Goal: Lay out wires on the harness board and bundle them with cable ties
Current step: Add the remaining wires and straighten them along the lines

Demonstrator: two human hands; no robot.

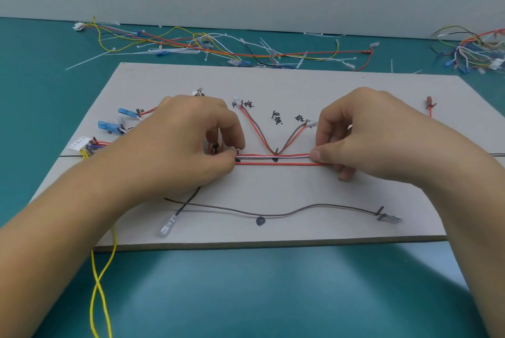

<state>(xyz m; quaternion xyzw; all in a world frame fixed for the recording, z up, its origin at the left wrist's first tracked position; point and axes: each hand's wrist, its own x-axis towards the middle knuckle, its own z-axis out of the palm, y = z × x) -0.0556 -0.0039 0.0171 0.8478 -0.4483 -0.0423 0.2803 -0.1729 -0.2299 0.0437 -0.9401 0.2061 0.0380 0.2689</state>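
Observation:
A grey harness board point(273, 83) lies on the teal table. Across its middle runs a straight bundle of red and white wires point(273, 160) past small pins. My left hand point(191, 143) pinches the bundle at its left end beside a pin point(238, 150). At the right end, my right hand point(363, 135) pinches the same wires between thumb and fingers. A red and brown wire pair point(262, 135) forms a V down to the middle pin. One loose brown wire point(287, 213) with clear terminals lies across the board's front. Blue terminals point(109, 125) and a white connector point(79, 143) sit at the left.
Loose coloured wires and white cable ties point(218, 47) are strewn along the back of the table. Another tangle of wires point(475, 50) lies at the far right. A yellow wire point(99, 288) hangs off the board's front left corner. Handwritten marks label the board.

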